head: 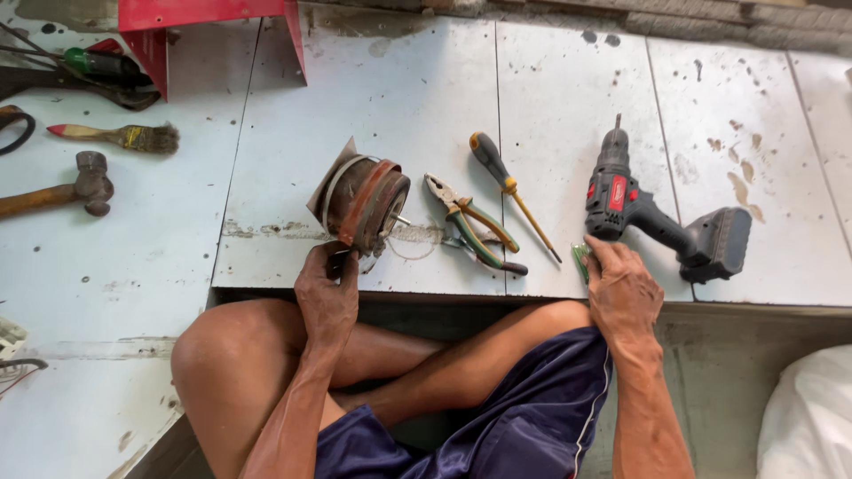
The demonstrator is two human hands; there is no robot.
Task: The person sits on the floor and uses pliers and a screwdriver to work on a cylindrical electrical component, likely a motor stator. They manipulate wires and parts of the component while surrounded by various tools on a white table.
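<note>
Beside pliers (470,226), rusty motor (359,202)

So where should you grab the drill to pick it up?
Probably by the drill's dark handle, the slanted part between its red-and-black body and its boxy battery base. It lies flat on the board with the bit pointing away, so come from above; the right hand is nearest.

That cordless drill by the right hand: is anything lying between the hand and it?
Only a small green object under the right hand's fingertips. Otherwise nothing visible lies between the hand and the cordless drill just above it.
</note>
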